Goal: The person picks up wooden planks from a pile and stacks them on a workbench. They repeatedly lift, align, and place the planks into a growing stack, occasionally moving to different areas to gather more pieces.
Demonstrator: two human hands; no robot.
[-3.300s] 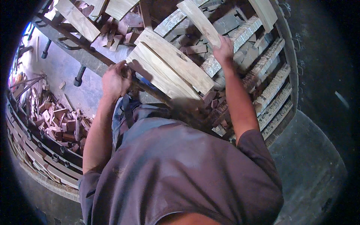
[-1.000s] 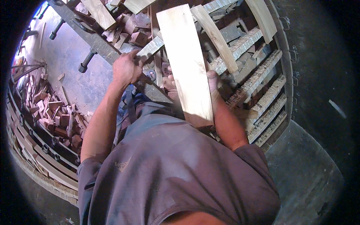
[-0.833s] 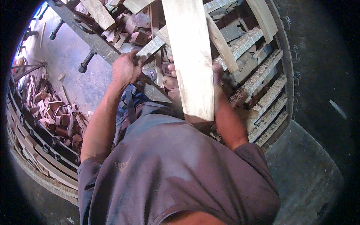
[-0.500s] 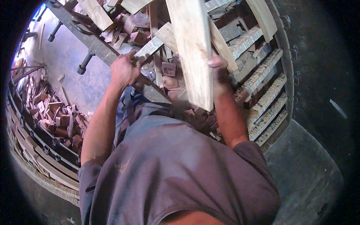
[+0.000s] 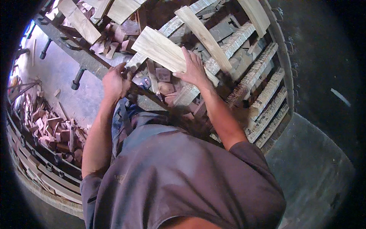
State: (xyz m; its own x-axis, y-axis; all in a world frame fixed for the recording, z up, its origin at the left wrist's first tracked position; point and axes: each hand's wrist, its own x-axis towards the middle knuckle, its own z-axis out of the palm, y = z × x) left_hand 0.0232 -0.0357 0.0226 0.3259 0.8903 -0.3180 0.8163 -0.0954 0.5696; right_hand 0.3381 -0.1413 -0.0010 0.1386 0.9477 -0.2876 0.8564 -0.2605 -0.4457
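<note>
Board (image 5: 159, 44) lies across the slats (image 5: 174, 25), guess they're propping it; right hand (image 5: 195, 70) splayed on its near end, left hand (image 5: 117, 81) curled at the left edge of the rack (image 5: 88, 61), grip unclear.

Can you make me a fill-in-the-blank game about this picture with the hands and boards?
1. Of the left hand and right hand, only the ____ one touches the wide board.
2. The bolts are nearer the ____ hand.
3. The shirt has sleeves that are ____, not long.

Missing words: right; left; short.
</note>
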